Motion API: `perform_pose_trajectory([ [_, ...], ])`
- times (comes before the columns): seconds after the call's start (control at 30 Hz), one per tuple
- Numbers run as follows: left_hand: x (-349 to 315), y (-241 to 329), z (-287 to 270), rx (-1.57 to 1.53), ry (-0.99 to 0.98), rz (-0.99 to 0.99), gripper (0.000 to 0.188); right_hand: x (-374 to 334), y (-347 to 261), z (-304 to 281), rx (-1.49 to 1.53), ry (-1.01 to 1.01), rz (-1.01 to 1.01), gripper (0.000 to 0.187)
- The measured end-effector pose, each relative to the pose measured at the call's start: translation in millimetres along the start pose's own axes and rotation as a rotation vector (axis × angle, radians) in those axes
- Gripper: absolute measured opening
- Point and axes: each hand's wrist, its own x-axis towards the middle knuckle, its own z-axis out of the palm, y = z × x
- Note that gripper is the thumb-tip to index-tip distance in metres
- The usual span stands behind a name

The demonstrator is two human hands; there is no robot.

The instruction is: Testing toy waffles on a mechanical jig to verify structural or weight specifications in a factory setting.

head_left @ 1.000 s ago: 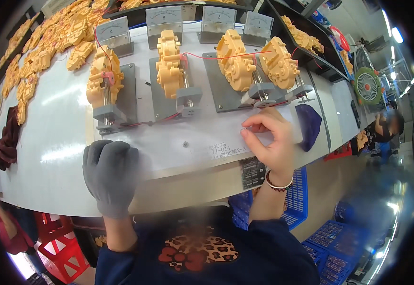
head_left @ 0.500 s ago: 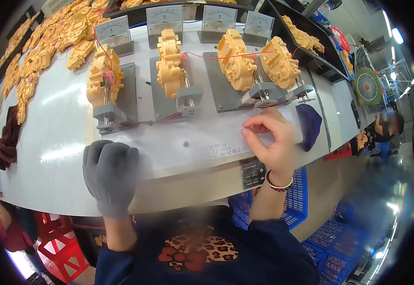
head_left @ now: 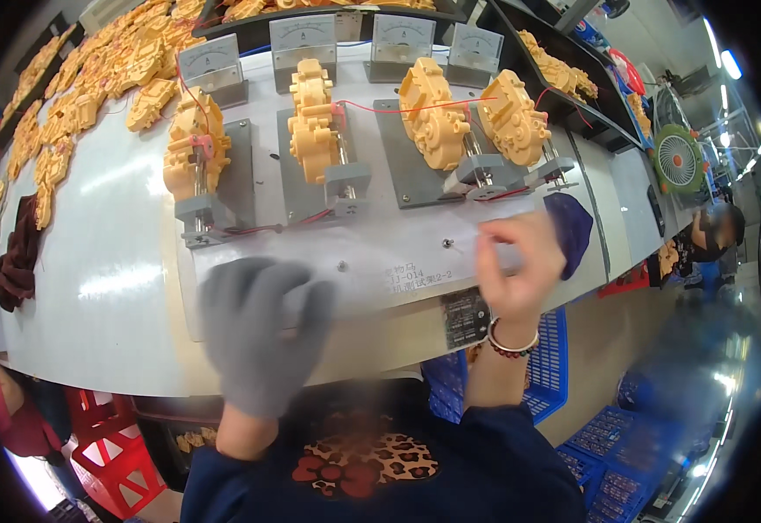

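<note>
My left hand [head_left: 267, 331], in a grey glove, is blurred over the table's near edge, fingers loosely bent and apart, with nothing visible in them. My bare right hand [head_left: 524, 266] hovers just right of a small metal toggle switch [head_left: 447, 244], its thumb and forefinger apart. A second toggle switch [head_left: 342, 266] is on the board to the right of my left hand. Beyond the hands, yellow plastic gearbox housings [head_left: 313, 122] sit on grey metal test fixtures [head_left: 345, 181], with red wires running to some of them. Analog panel meters [head_left: 303, 44] stand behind the fixtures.
Many yellow housings [head_left: 71, 109] are heaped at the far left. A dark tray [head_left: 603, 109] with more housings stands at the back right, near a green fan [head_left: 679, 159]. A purple cloth [head_left: 572, 231] lies beside my right hand; a brown cloth [head_left: 21, 253] lies far left.
My right hand has moved right, off the toggle switch that its thumb and forefinger were at. My left hand has shifted right, and its fingers have spread.
</note>
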Motion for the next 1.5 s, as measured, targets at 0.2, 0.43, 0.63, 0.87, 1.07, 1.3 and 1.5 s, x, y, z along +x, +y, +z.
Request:
perform_pose_trajectory([
  [0.2, 4, 5, 32, -0.008, -0.215, -0.051, 0.013, -11, 33, -24, -0.299, 0.102, 0.163, 0.011],
  [0.43, 5, 8, 19, -0.037, -0.202, 0.015, 0.014, -25, 44, -21, -0.035, 0.15, 0.29, 0.009],
  [0.63, -3, -19, -25, 0.153, -0.042, -0.047, 0.017, -16, 7, -26, -0.082, 0.346, 0.238, 0.008],
  [0.87, -15, -52, -17, 0.216, -0.032, -0.074, 0.016, 0, -57, 12, 0.306, 0.004, -0.003, 0.011],
  [1.07, -13, -54, -16, 0.206, -0.02, -0.065, 0.02, 14, -59, 42, 0.507, -0.173, 0.102, 0.01],
  [1.3, -14, -50, -18, 0.21, -0.066, -0.083, 0.016, 12, -60, 43, 0.436, -0.299, 0.187, 0.011],
  [1.5, -16, -48, -26, 0.119, -0.099, -0.195, 0.011, 13, -61, 45, 0.434, -0.29, 0.186, 0.011],
])
